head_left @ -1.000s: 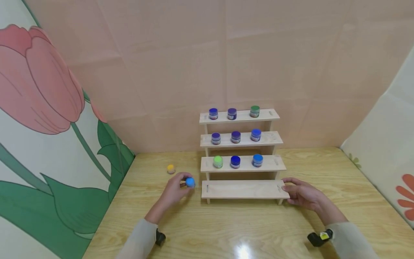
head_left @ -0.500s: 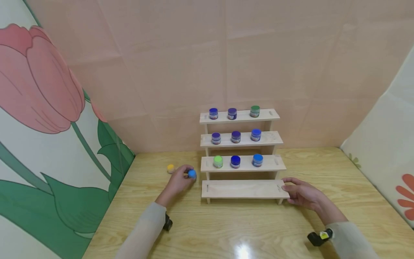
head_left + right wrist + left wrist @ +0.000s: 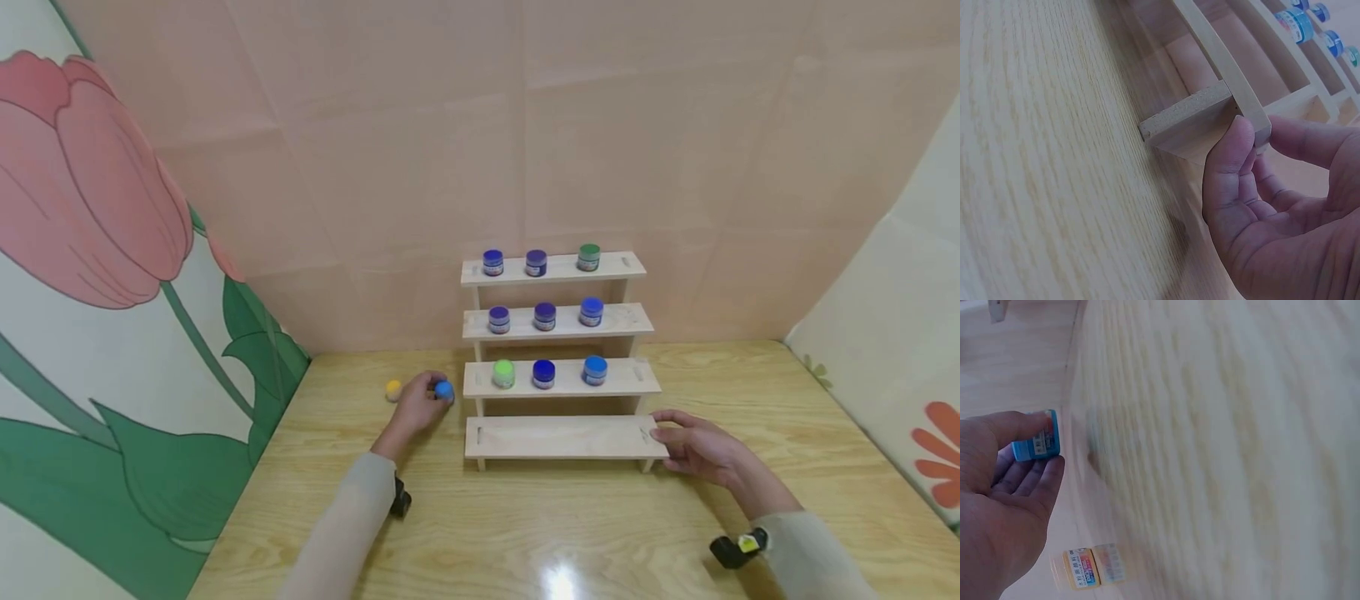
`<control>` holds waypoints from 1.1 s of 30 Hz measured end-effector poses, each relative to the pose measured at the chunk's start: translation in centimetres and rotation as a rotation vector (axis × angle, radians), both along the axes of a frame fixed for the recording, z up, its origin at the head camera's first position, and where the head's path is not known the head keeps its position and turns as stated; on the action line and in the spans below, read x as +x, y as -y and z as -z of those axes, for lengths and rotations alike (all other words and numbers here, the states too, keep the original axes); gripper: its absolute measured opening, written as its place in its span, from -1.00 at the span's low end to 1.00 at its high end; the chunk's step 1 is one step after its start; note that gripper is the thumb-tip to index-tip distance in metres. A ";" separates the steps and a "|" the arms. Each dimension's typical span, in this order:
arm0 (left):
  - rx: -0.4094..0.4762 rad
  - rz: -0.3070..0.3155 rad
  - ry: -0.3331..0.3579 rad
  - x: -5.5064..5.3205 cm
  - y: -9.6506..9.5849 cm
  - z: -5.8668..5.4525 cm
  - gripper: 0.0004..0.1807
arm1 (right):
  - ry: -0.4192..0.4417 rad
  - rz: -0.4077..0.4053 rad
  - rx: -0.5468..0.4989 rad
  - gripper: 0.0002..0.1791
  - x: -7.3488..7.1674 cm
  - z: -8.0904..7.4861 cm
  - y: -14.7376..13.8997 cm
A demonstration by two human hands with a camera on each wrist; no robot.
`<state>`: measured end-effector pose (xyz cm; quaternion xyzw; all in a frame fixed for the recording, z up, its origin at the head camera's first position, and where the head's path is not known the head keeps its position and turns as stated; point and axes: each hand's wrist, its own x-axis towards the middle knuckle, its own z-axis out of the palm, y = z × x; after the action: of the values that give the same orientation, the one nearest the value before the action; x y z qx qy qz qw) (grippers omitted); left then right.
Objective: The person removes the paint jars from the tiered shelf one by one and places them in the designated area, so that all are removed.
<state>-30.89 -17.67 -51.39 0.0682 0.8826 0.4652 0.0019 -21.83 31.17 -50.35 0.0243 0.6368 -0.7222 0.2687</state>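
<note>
My left hand [image 3: 420, 406] pinches a small blue paint jar [image 3: 1040, 439] between thumb and fingers, low over the table to the left of the wooden stand. Close beside that hand a yellow paint jar [image 3: 393, 391] stands on the table; its label faces the left wrist view. On the other side, my right hand [image 3: 697, 450] grips the right end of the stand's lowest shelf [image 3: 562, 437], with the thumb and fingers pinching the board's corner [image 3: 1260, 132] in the right wrist view. That shelf is bare.
The upper three shelves of the stepped stand [image 3: 637, 379] each bear three paint jars: a light green jar [image 3: 504, 374], a dark green jar [image 3: 588, 257], and several blue and purple ones. A pink cloth backdrop [image 3: 390, 292] rises behind the wood-grain table [image 3: 465, 533].
My left hand has moved away from me with the blue jar, coming closer to the yellow jar. The right hand keeps its grip on the shelf end.
</note>
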 end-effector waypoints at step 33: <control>-0.001 -0.013 -0.009 -0.9 -0.2 0.7 -0.54 | -0.022 -0.020 -0.029 -0.78 0.2 0.1 0.0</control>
<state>-31.81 -17.52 -52.05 0.0646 0.8832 0.4644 -0.0053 -21.65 31.22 -50.45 0.0061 0.6292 -0.7291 0.2692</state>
